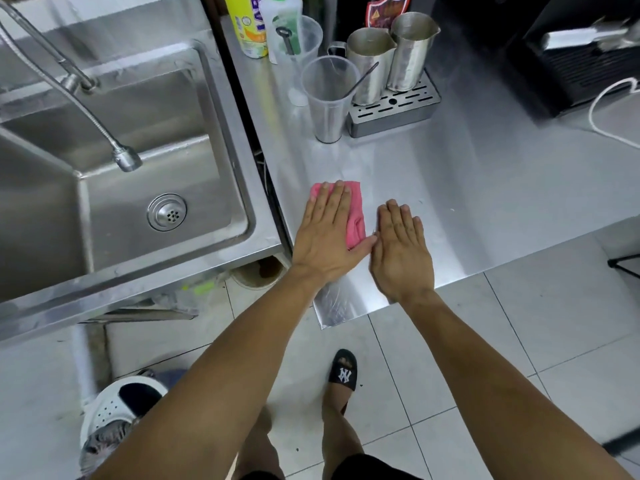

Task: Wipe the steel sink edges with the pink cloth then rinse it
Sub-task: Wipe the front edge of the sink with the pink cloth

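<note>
- The left hand (330,233) lies flat, fingers straight, pressing the folded pink cloth (355,216) onto the brushed steel worktop (485,188).
- The right hand (400,252) rests just beside it, palm down and fingers relaxed, grasping nothing.
- The steel sink (239,168), with its round drain (167,212), sits left of both hands.
- Clear plastic cups (329,98) stand beyond the fingertips.

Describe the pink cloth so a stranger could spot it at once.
Start at the steel sink, then move right onto the steel counter. Near its front edge the left hand presses flat on the pink cloth, the only pink, soft thing there.
</note>
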### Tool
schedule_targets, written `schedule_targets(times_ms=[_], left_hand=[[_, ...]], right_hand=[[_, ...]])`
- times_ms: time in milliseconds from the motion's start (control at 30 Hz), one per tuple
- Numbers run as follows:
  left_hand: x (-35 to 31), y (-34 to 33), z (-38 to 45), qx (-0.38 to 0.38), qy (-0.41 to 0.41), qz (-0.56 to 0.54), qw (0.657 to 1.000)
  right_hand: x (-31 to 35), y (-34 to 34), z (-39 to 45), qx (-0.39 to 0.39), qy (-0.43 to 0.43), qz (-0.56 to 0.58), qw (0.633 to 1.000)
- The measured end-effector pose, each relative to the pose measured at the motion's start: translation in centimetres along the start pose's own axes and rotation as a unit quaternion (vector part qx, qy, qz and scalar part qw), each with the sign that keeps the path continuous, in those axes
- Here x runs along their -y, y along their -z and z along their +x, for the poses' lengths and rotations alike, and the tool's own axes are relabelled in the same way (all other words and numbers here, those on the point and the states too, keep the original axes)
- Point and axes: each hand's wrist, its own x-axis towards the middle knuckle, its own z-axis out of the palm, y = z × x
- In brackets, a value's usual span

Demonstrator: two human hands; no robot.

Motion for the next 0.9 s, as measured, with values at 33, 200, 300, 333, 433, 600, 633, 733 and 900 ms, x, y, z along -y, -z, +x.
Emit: schedule_targets(times_ms=[33, 200, 300, 333, 433, 600, 633, 733, 900], left_hand=[[0.0, -0.1, 0.1, -0.011, -0.005, -0.001, 1.000], [-0.1, -0.2, 0.5, -0.036, -0.015, -0.005, 0.999], [-0.2, 0.3, 0.2, -0.029, -0.022, -0.051, 0.998], [-0.2, 0.4, 0.2, -0.028, -0.026, -0.063, 0.997], [0.6, 0.9, 0.2, -0.008, -0.031, -0.088, 0.996], [1.9, 4.3, -0.5, -0.036, 0.002, -0.154, 0.987], [2.5, 5.4, -1.1, -0.061, 0.004, -0.161, 0.985], [6.1, 8.1, -3.6, -0.154, 0.014, -0.159, 0.975], [11.7, 6.1, -9.6, -0.083, 0.107, -0.074, 0.988]], right_hand=[[0.0, 0.0, 0.0, -0.004, 0.001, -0.001, 1.000], [-0.1, 0.0, -0.2, -0.011, 0.002, 0.001, 1.000], [0.1, 0.2, -0.3, -0.002, -0.004, 0.008, 1.000], [0.1, 0.2, -0.3, 0.001, -0.006, 0.011, 1.000], [0.3, 0.4, -0.6, 0.008, -0.014, 0.026, 1.000], [1.1, 0.7, -0.7, 0.011, -0.046, 0.047, 0.998], [1.3, 0.9, -0.7, 0.017, -0.053, 0.054, 0.997], [2.0, 1.4, -0.7, 0.030, -0.065, 0.068, 0.995], [3.1, 1.1, -0.6, 0.018, -0.095, 0.078, 0.992]])
